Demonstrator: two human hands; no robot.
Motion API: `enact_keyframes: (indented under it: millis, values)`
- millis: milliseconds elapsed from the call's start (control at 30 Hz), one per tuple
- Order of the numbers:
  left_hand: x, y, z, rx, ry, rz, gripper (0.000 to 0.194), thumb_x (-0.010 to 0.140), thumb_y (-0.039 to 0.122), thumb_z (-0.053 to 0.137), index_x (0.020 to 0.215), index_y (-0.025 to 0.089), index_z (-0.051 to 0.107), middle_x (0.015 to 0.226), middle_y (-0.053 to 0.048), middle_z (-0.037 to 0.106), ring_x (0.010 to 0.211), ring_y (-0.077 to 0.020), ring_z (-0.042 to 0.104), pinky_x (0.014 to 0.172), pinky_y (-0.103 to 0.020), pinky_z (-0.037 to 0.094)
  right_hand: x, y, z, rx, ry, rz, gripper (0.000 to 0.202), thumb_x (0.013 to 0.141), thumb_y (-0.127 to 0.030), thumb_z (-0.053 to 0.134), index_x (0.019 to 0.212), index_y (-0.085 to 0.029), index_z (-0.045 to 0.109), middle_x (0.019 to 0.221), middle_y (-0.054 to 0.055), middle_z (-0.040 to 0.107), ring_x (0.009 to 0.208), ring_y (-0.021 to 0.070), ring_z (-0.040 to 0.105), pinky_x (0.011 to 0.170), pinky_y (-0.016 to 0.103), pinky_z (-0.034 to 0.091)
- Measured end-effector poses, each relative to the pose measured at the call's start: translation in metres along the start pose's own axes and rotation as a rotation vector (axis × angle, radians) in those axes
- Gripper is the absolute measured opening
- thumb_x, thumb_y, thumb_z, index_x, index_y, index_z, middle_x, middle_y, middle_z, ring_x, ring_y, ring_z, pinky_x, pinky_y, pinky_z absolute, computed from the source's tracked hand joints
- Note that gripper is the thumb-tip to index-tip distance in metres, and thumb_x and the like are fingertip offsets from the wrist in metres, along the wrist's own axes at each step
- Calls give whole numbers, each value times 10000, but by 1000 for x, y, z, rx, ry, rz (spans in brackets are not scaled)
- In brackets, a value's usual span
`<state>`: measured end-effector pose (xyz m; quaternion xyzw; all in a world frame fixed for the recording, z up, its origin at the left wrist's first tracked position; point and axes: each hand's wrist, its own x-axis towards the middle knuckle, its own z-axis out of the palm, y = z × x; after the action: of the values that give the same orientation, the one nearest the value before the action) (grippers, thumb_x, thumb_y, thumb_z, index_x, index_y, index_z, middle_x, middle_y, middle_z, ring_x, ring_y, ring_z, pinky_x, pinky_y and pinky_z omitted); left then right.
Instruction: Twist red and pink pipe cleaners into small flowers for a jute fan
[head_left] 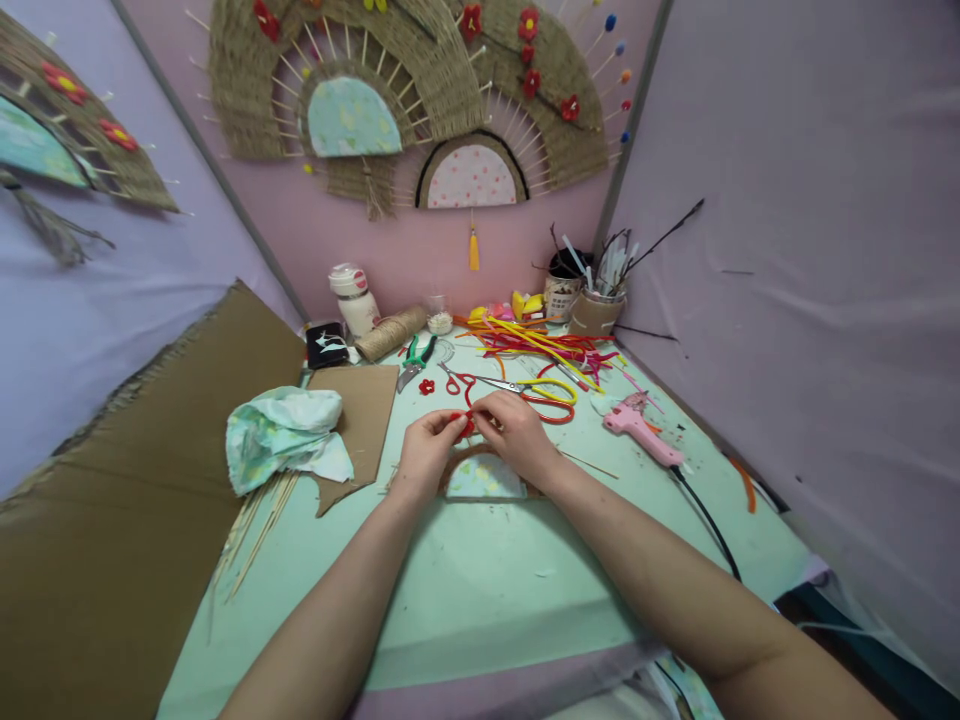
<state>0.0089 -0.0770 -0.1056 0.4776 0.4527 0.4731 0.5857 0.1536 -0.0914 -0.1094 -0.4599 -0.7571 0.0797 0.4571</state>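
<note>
Both hands meet over the middle of the table, fingers pinched around a red pipe cleaner (466, 427) bent into a small shape. My left hand (429, 452) grips its left side, and my right hand (514, 430) pinches it from the right. Just beneath them lies a half-round piece (486, 478) covered in pale green and yellow cloth with a brown rim, partly hidden by my hands. A finished red pipe-cleaner flower (427, 387) rests behind my left hand. Scissors with yellow and red handles (551, 395) lie beyond my right hand.
A pink glue gun (643, 433) with a black cord lies at the right. Pipe cleaners (540, 345) are heaped behind. Green-handled pruners (415, 362), cardboard (367, 410), crumpled cloth (281, 440) and thin sticks (259, 520) lie at the left. A twine roll (391, 333) stands near a white bottle (355, 300).
</note>
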Motion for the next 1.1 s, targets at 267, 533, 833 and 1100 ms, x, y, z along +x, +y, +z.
enact_keyframes:
  millis: [267, 533, 833, 1100]
  values:
    - [2, 0, -2, -74, -47, -43, 265, 603, 338, 746, 746, 130, 666, 681, -28, 655, 632, -110, 573, 625, -234, 446, 1, -3, 0, 181, -8, 120, 123, 863, -213, 484, 854, -203, 606, 827, 31, 619, 803, 157, 551, 744, 282, 421]
    - [0, 8, -5, -137, -138, -140, 277, 562, 340, 776, 679, 124, 648, 564, 6, 578, 494, -71, 459, 499, -207, 396, 2, -2, -1, 153, -54, 46, 131, 878, -211, 468, 853, -202, 596, 850, 49, 605, 852, 174, 533, 789, 306, 413]
    - [2, 3, -7, -192, -196, -194, 248, 585, 303, 776, 664, 116, 634, 554, 12, 546, 488, -54, 438, 525, -208, 438, 1, -5, 1, 192, -26, 76, 119, 860, -196, 475, 839, -197, 592, 819, 35, 600, 802, 158, 538, 745, 280, 419]
    - [1, -1, -1, -199, -92, -134, 263, 574, 302, 774, 710, 124, 638, 552, 20, 561, 494, -68, 457, 546, -241, 463, 1, -7, 2, 225, -3, 196, 100, 810, -188, 492, 797, -187, 591, 772, 16, 583, 731, 138, 518, 677, 259, 407]
